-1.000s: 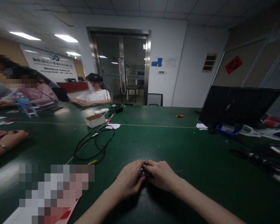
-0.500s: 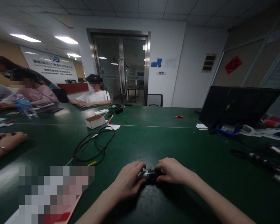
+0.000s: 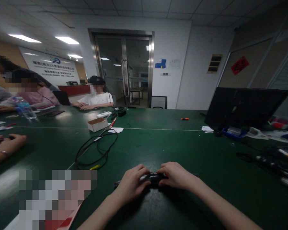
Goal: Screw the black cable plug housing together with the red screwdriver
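Both my hands are low over the green table [image 3: 139,147], close together on a slim black and silver cylindrical object [image 3: 155,179] whose kind I cannot make out. Around its left part curl the fingers of my left hand [image 3: 132,182]. My right hand [image 3: 174,174] pinches its right part, with a small bit of red showing by the fingers. A dark end [image 3: 117,183] pokes out beyond my left hand, and a thin dark tip shows past my right wrist. My palms hide much of the object.
A looped black cable [image 3: 78,156] and a small open box [image 3: 97,125] lie left of centre. An orange-handled screwdriver [image 3: 184,118] rests farther back. At right stand a black monitor [image 3: 244,108] and a blue tray [image 3: 234,133]. Another person's hands [image 3: 11,143] are at far left.
The object has shifted slightly between my hands; its dark left end now shows more clearly past my left hand. My right hand has edged a little leftward.
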A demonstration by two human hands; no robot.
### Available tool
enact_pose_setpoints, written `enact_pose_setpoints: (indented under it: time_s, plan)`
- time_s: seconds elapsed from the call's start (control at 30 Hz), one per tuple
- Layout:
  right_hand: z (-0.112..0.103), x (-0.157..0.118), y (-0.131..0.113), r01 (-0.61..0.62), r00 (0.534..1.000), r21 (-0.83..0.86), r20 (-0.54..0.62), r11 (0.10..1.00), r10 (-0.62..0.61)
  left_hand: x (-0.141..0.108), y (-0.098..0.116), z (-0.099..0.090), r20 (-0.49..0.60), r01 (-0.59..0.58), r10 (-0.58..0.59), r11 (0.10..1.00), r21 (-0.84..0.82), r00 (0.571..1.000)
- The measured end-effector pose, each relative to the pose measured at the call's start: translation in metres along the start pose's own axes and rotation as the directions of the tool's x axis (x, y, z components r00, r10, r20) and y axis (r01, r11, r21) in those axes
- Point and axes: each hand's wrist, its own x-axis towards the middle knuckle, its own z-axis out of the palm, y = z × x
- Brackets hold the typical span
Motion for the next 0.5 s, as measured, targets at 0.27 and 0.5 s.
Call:
enact_pose_setpoints:
  time_s: [0.27,0.5]
  plan:
    - [-0.038,0.004,-0.014,0.096,0.975,0.312,-0.219,0.945,-0.027,0.001,-0.004,0.004,-0.035,0.006,-0.009,0.996,-0.09,0.999]
    - [-0.063,0.018,-0.046,0.298,0.895,0.474,-0.44,0.828,-0.071,0.003,-0.008,0.008,-0.045,-0.005,0.002,0.997,-0.072,0.999]
